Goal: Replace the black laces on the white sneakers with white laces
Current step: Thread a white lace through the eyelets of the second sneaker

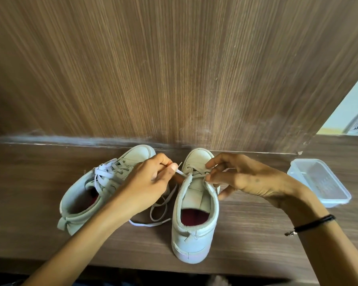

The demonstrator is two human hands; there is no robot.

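Tilted sneaker: 7 o'clock on the wooden shelf, fully threaded in white.
Upright sneaker: 6 o'clock, toe to the wall; white lace only through the toe-end eyelets, so most rows look left to thread.
Left hand: pinches the lace tip.
Right hand: thumb and forefinger pinch this shoe's eyelet flap.
Black laces: none visible.
Clear plastic container: 4 o'clock.

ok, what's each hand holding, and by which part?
Left hand pinches the white lace near its free tip. Right hand pinches the right-side sneaker at its eyelet edge; whether lace is also in that pinch cannot be told.
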